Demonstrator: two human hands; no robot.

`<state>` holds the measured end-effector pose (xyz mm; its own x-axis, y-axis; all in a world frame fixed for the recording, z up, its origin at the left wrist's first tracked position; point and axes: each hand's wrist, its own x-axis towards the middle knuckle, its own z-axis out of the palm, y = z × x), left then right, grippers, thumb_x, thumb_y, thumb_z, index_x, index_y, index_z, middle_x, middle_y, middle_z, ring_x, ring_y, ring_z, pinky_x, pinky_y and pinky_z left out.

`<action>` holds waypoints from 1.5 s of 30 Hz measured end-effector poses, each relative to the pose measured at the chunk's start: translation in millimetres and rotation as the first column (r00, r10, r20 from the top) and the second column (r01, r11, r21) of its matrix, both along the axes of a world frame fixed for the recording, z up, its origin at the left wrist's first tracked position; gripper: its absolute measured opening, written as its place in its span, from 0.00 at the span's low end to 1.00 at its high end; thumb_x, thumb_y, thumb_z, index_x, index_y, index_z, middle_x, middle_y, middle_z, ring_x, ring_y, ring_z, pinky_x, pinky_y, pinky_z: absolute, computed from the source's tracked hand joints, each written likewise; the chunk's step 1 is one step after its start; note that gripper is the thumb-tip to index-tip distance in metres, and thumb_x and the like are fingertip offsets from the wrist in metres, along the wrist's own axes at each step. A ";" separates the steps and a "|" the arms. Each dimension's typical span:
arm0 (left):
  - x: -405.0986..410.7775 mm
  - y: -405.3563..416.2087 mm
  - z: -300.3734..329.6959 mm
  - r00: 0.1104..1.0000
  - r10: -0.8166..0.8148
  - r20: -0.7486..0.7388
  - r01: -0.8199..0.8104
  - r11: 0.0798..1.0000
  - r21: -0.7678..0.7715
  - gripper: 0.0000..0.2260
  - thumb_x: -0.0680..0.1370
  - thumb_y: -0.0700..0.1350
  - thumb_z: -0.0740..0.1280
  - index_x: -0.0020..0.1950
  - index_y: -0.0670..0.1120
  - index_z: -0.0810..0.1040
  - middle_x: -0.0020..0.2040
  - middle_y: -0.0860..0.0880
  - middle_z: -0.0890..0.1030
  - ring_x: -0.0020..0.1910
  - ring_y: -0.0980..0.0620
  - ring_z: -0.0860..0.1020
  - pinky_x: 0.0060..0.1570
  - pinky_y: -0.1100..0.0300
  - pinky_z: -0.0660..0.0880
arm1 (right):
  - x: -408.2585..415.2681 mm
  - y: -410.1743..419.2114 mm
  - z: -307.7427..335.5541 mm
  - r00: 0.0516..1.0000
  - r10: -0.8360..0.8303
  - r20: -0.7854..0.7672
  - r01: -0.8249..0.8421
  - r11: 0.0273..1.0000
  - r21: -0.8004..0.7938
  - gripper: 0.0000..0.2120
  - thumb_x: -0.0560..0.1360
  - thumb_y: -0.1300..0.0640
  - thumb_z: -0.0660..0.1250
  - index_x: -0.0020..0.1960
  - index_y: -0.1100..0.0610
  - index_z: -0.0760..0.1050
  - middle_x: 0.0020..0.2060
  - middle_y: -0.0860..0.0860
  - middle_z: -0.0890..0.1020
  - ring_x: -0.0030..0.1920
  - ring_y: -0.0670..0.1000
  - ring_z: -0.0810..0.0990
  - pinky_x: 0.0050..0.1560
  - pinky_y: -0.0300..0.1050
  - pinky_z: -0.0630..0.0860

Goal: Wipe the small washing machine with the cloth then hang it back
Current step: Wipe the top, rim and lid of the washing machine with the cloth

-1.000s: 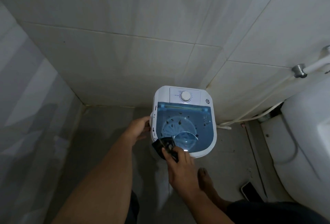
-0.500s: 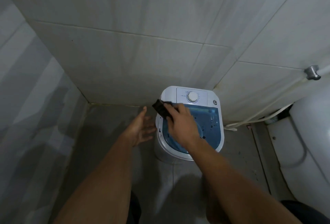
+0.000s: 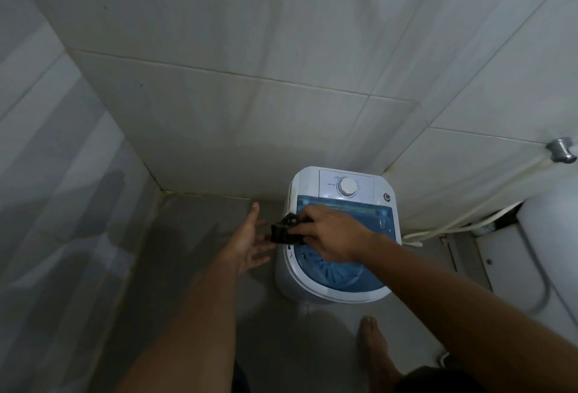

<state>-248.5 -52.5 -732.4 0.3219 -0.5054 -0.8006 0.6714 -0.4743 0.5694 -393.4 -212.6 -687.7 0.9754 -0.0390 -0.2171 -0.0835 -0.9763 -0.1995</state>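
Note:
A small white washing machine [image 3: 312, 283] with a blue see-through lid and a white dial stands on the floor against the tiled wall. My right hand [image 3: 328, 236] lies over the lid's left half, gripping a dark bunched cloth [image 3: 284, 231] at the machine's left rim. Just left of the machine my left hand [image 3: 250, 242] hovers with fingers spread, holding nothing, close to the cloth.
A white toilet [image 3: 547, 267] fills the right edge, with white hoses [image 3: 453, 226] running along the wall base behind the machine. A metal valve [image 3: 561, 148] sticks out of the right wall. My bare foot [image 3: 372, 349] stands near the machine's front.
My right hand slid the cloth from the lid's front edge up to its back left corner, then down along the left rim. My left hand let go of the machine's side and opened.

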 end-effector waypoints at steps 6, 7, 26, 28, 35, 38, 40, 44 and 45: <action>-4.4 2.3 1.4 0.999 -0.047 0.009 0.047 0.999 0.002 0.36 0.74 0.73 0.55 0.74 0.52 0.69 0.61 0.47 0.81 0.57 0.47 0.81 0.60 0.45 0.75 | 59.5 -52.1 8.2 0.909 -0.387 0.158 0.391 0.920 0.002 0.26 0.81 0.56 0.64 0.78 0.51 0.64 0.62 0.58 0.73 0.58 0.61 0.75 0.53 0.58 0.78; -4.3 2.5 2.1 0.999 -0.053 -0.002 0.052 0.999 -0.007 0.36 0.73 0.74 0.56 0.74 0.53 0.69 0.61 0.47 0.81 0.57 0.47 0.81 0.59 0.46 0.75 | 67.8 -56.8 4.7 0.897 -0.419 0.139 0.424 0.905 -0.011 0.25 0.81 0.56 0.63 0.77 0.52 0.65 0.63 0.58 0.73 0.58 0.62 0.75 0.53 0.58 0.78; 0.8 3.4 -6.5 0.976 0.218 -0.018 -0.218 0.976 0.027 0.36 0.76 0.72 0.53 0.72 0.49 0.71 0.60 0.44 0.81 0.57 0.46 0.81 0.64 0.45 0.73 | 79.8 -67.5 12.6 0.922 -0.367 0.122 0.359 0.930 0.081 0.21 0.81 0.55 0.64 0.73 0.50 0.72 0.59 0.57 0.77 0.57 0.60 0.77 0.55 0.55 0.77; -0.2 2.3 -3.2 0.977 0.213 -0.010 -0.212 0.977 0.024 0.36 0.76 0.72 0.53 0.72 0.49 0.71 0.61 0.44 0.81 0.57 0.47 0.81 0.65 0.45 0.72 | 86.9 -68.2 3.1 0.901 -0.421 0.105 0.425 0.905 -0.020 0.20 0.82 0.54 0.63 0.73 0.49 0.72 0.61 0.57 0.75 0.58 0.61 0.75 0.53 0.56 0.77; 6.9 8.1 -3.5 0.977 0.212 0.003 -0.212 0.977 0.020 0.36 0.76 0.72 0.53 0.73 0.49 0.70 0.64 0.44 0.79 0.59 0.45 0.79 0.67 0.44 0.71 | 65.5 -15.0 -22.0 0.973 -0.202 0.108 0.213 0.971 -0.106 0.20 0.81 0.53 0.63 0.72 0.46 0.73 0.62 0.55 0.74 0.58 0.60 0.73 0.51 0.54 0.72; 8.7 10.6 -4.2 0.979 0.205 0.005 -0.205 0.979 0.014 0.36 0.75 0.73 0.52 0.73 0.49 0.71 0.61 0.45 0.79 0.59 0.46 0.79 0.67 0.45 0.71 | 42.4 2.1 -21.5 0.990 -0.104 0.093 0.112 0.990 -0.089 0.20 0.79 0.55 0.66 0.70 0.47 0.75 0.59 0.55 0.75 0.56 0.61 0.74 0.50 0.55 0.73; 9.3 10.4 -3.0 0.979 0.206 0.011 -0.206 0.978 0.017 0.35 0.76 0.72 0.51 0.72 0.48 0.72 0.62 0.44 0.79 0.60 0.45 0.78 0.67 0.45 0.70 | 25.7 12.0 -21.7 0.995 -0.023 0.094 0.031 0.996 -0.078 0.22 0.77 0.56 0.69 0.70 0.47 0.76 0.58 0.55 0.77 0.55 0.60 0.75 0.49 0.55 0.75; 6.7 8.5 1.6 0.980 0.196 0.016 -0.196 0.980 0.015 0.34 0.77 0.71 0.52 0.71 0.48 0.72 0.65 0.44 0.78 0.60 0.44 0.78 0.64 0.48 0.71 | 6.9 24.3 -12.9 0.986 0.157 -0.058 -0.157 0.988 -0.001 0.20 0.79 0.53 0.66 0.71 0.46 0.74 0.61 0.53 0.76 0.57 0.57 0.75 0.52 0.55 0.77; 5.8 8.3 2.4 0.982 0.190 0.017 -0.190 0.982 0.014 0.34 0.77 0.71 0.52 0.72 0.48 0.72 0.65 0.43 0.78 0.61 0.44 0.77 0.64 0.48 0.71 | 9.4 22.1 -8.5 0.980 0.170 -0.100 -0.166 0.985 0.050 0.20 0.80 0.52 0.65 0.71 0.46 0.74 0.61 0.52 0.76 0.58 0.57 0.75 0.54 0.56 0.77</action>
<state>-242.7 -44.2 -730.0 0.4239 -0.4216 -0.8016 0.7410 -0.3475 0.5746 -384.0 -190.5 -696.2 0.9395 0.1344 -0.3151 0.0585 -0.9693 -0.2389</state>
